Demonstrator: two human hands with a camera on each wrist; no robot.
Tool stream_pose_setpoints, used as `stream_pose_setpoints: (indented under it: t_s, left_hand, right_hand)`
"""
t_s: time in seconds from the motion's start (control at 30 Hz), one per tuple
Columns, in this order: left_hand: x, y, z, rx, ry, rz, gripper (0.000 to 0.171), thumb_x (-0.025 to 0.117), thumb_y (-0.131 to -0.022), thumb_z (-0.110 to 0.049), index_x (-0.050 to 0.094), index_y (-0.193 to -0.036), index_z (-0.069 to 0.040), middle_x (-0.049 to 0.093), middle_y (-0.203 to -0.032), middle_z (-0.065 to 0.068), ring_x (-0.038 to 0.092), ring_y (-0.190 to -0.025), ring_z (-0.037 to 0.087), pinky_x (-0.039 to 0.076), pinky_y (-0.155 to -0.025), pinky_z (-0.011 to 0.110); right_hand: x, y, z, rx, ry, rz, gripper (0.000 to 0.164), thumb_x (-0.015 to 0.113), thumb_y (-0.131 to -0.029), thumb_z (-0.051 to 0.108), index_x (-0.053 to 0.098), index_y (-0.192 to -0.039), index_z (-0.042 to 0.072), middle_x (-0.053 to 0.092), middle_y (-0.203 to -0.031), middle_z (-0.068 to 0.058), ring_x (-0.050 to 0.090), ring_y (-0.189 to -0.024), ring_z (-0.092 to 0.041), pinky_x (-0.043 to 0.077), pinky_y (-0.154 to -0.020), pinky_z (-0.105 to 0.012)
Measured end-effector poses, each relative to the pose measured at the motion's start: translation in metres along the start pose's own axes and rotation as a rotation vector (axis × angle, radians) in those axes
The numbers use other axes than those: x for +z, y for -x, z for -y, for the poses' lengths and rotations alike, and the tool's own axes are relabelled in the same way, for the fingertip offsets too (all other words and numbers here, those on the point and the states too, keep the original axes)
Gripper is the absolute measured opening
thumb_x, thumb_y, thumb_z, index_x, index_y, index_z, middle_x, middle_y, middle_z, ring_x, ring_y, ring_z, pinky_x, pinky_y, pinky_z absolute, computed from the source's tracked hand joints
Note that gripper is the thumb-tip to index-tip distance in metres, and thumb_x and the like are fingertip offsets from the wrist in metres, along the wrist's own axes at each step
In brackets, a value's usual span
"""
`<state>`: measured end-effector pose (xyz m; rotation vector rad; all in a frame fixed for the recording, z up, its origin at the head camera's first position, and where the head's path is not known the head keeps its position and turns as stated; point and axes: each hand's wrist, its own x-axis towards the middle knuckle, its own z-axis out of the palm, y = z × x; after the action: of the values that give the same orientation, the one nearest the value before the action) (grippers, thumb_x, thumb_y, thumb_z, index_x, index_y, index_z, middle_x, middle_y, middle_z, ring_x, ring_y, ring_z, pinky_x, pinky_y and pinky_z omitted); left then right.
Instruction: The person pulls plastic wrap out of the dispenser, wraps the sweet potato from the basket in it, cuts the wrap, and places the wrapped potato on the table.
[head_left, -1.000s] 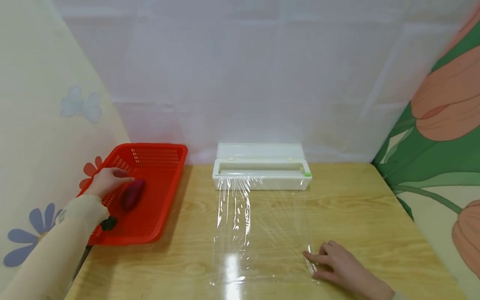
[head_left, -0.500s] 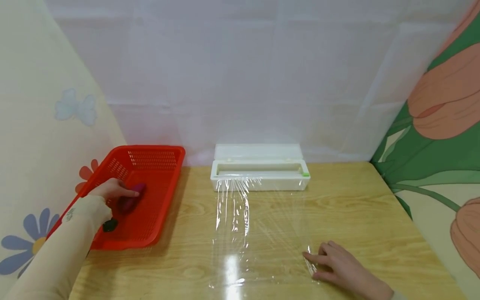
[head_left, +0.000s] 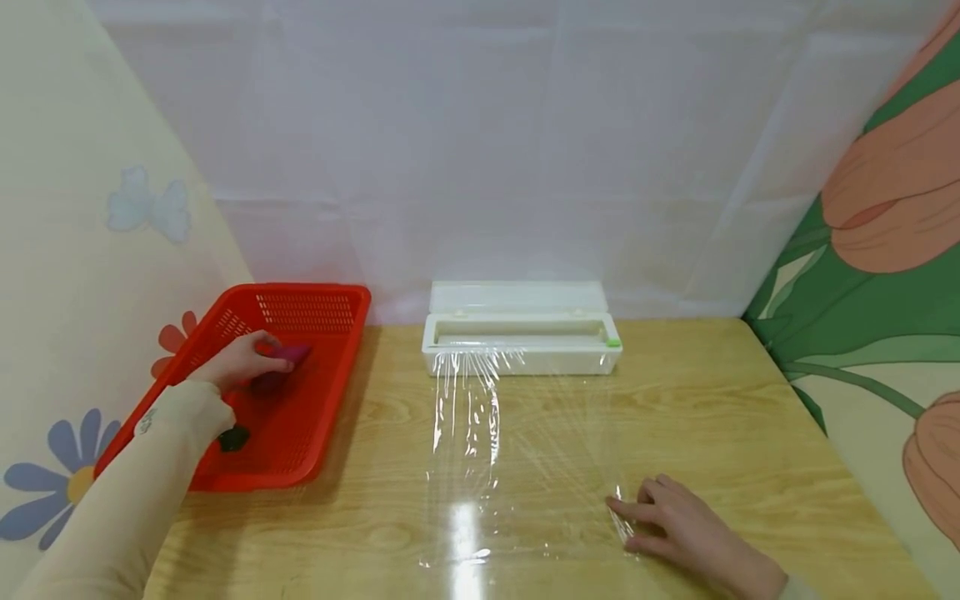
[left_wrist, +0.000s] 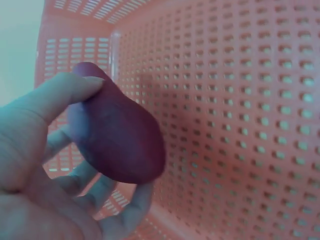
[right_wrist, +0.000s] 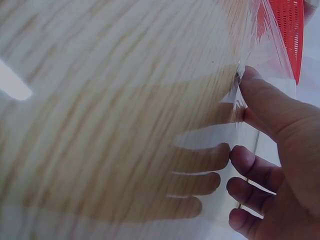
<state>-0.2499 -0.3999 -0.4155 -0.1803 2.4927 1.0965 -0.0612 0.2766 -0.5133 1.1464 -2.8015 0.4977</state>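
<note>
Gripped between the thumb and fingers of the left hand, the purple vegetable is inside the basket; whether it is clear of the basket's floor cannot be told; the right hand, well to the right of the basket, pinches the film between thumb and forefinger, at the edge farther from the basket. Done, as judged: the box, just right of the basket, has its lid up; the film is drawn out from it towards the person, creased on the side nearer the basket. Not done: the film appears joined to the box, with no cut visible; the green tab sits at the box end farther from the basket; the vegetable is held but not yet out of the basket; the dark item, in the basket's near part, is unheld.
</note>
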Motion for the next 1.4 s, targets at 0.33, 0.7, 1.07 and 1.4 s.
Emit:
stream_pose_setpoints:
  t_s: [0.33,0.7,1.07,1.4]
  left_hand:
    - [0.007,-0.003,-0.014,0.151,-0.032,-0.122,0.082,0.075,-0.095,-0.045,0.035,-0.152,-0.002,0.044,-0.146,0.032,0.051,-0.123,0.047,0.055,-0.101,0.054]
    - [0.028,0.024,-0.057,0.223,0.08,-0.207,0.084,0.074,-0.093,-0.054,0.036,-0.156,-0.012,0.043,-0.152,0.026,0.044,-0.132,0.045,0.06,-0.092,0.041]
    - [0.065,0.053,-0.102,0.336,0.096,-0.2,0.068,0.074,-0.096,-0.047,0.046,-0.151,-0.018,0.05,-0.147,0.018,0.047,-0.131,0.037,0.055,-0.086,0.03]
    - [0.107,0.07,-0.139,0.456,0.106,-0.128,0.056,0.081,-0.092,-0.041,0.058,-0.139,-0.022,0.06,-0.137,0.01,0.052,-0.125,0.034,0.059,-0.083,0.039]
  right_hand:
    - [0.001,0.0,-0.001,0.008,0.006,0.004,0.053,0.074,-0.092,0.051,0.071,-0.136,0.022,0.044,-0.091,0.02,0.029,-0.077,0.002,0.028,-0.064,-0.016]
    - [0.001,-0.002,-0.002,-0.065,0.06,-0.09,0.053,0.079,-0.086,0.049,0.075,-0.13,0.02,0.043,-0.089,0.02,0.028,-0.078,0.002,0.027,-0.064,-0.015]
    - [0.003,-0.001,-0.002,-0.074,0.064,-0.095,0.053,0.078,-0.086,0.05,0.075,-0.13,0.02,0.042,-0.089,0.021,0.026,-0.078,0.002,0.026,-0.065,-0.016]
    - [0.004,-0.001,0.001,-0.07,0.063,-0.092,0.053,0.079,-0.087,0.05,0.075,-0.13,0.02,0.043,-0.089,0.02,0.027,-0.078,0.002,0.027,-0.064,-0.015]
